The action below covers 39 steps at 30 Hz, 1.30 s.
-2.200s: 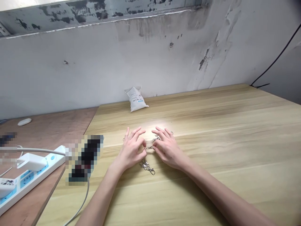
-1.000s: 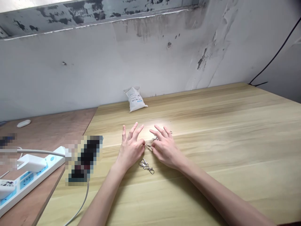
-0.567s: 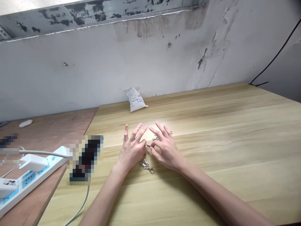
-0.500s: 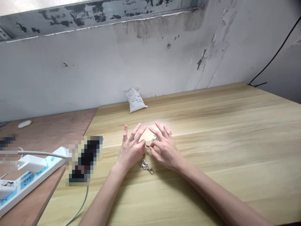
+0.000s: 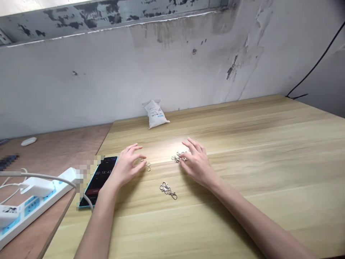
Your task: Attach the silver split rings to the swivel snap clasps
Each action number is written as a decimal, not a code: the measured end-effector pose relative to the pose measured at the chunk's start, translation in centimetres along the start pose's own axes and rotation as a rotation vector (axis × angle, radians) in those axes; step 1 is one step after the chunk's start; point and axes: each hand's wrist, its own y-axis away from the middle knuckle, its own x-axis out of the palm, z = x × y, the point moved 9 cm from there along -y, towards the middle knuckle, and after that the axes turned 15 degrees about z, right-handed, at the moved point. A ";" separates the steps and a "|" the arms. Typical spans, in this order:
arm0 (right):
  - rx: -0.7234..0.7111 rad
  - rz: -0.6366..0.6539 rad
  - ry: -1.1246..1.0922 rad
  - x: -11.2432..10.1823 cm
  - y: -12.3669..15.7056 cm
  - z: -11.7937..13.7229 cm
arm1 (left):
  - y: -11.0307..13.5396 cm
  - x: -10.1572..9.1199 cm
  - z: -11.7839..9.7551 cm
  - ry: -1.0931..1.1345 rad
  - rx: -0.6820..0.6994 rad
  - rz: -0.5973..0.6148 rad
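Observation:
My left hand (image 5: 126,166) hovers low over the light wooden table (image 5: 242,172), fingers curled loosely, its fingertips at small metal rings (image 5: 147,165). My right hand (image 5: 196,162) rests to the right with fingers spread, its fingertips touching a small heap of metal clasps and chain (image 5: 179,157). A joined pair of silver lobster clasps (image 5: 168,190) lies on the table between and nearer than both hands. Neither hand visibly holds anything.
A phone showing a timer (image 5: 99,178) lies at the table's left edge. A white and blue power strip (image 5: 29,197) with plugs and a cable sits on the lower brown table at left. A small white pouch (image 5: 155,113) leans against the wall.
The hands were together pinching a clasp between them; they have now separated. My left hand moved left to the rings, uncovering the phone, and my right hand shifted right to the heap.

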 end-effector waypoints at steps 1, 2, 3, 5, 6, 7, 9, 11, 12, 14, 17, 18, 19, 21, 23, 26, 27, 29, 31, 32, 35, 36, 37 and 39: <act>-0.051 0.042 -0.016 0.1 0.0 0.8 | 0.0 0.3 -0.1 0.005 0.009 0.028; -0.120 0.097 -0.036 0.3 0.1 1.8 | -0.1 0.7 -0.3 0.006 0.019 0.053; -0.191 0.151 -0.053 0.6 0.2 2.9 | -0.2 1.0 -0.5 0.007 0.031 0.073; -0.315 0.262 -0.099 1.3 0.6 4.9 | -0.3 1.4 -0.8 0.010 0.047 0.094; -0.334 0.309 -0.111 1.8 0.7 5.4 | -0.4 1.5 -0.9 0.012 0.051 0.095; -0.347 0.347 -0.113 2.3 0.9 5.9 | -0.4 1.5 -0.9 0.014 0.053 0.093; -0.375 0.401 -0.098 3.3 1.2 6.5 | -0.4 1.6 -0.9 0.017 0.053 0.088; -0.391 0.415 -0.069 4.0 1.3 6.8 | -0.4 1.6 -1.0 0.024 0.053 0.090; -0.391 0.410 -0.057 4.3 1.3 6.8 | -0.4 1.6 -1.0 0.031 0.053 0.093; -0.380 0.384 -0.037 4.4 1.3 6.5 | -0.4 1.7 -1.2 0.043 0.058 0.098; -0.348 0.368 -0.011 4.5 1.2 5.9 | -0.5 1.8 -1.6 0.038 0.076 0.093; -0.337 0.366 -0.001 4.5 1.2 5.8 | -0.5 1.9 -1.8 0.029 0.084 0.085; -0.330 0.364 0.011 4.5 1.2 5.7 | -0.6 1.9 -2.0 0.018 0.094 0.074; -0.329 0.349 0.043 4.5 1.2 5.6 | -0.7 2.0 -2.4 -0.013 0.115 0.041; -0.324 0.331 0.079 4.4 1.2 5.6 | -0.8 1.9 -2.9 -0.057 0.129 0.000; -0.294 0.326 0.099 4.4 1.0 5.4 | -0.9 1.8 -3.4 -0.116 0.142 -0.049; -0.283 0.328 0.097 4.4 1.0 5.3 | -0.9 1.8 -3.6 -0.126 0.146 -0.055; -0.271 0.333 0.087 4.3 0.8 5.1 | -0.9 1.8 -3.8 -0.130 0.156 -0.050; -0.269 0.336 0.079 4.2 0.7 5.0 | -0.9 1.8 -4.0 -0.122 0.165 -0.041; -0.269 0.334 0.076 4.1 0.7 5.0 | -0.9 1.8 -4.1 -0.119 0.171 -0.042; -0.269 0.333 0.059 3.9 0.6 5.1 | -0.9 1.7 -4.7 -0.137 0.201 -0.083; -0.267 0.338 0.052 3.9 0.6 5.1 | -0.9 1.7 -4.9 -0.152 0.214 -0.103; -0.263 0.346 0.046 3.9 0.6 5.1 | -1.0 1.7 -5.1 -0.168 0.226 -0.123; -0.253 0.366 0.037 3.9 0.6 5.2 | -1.1 1.7 -5.5 -0.201 0.247 -0.158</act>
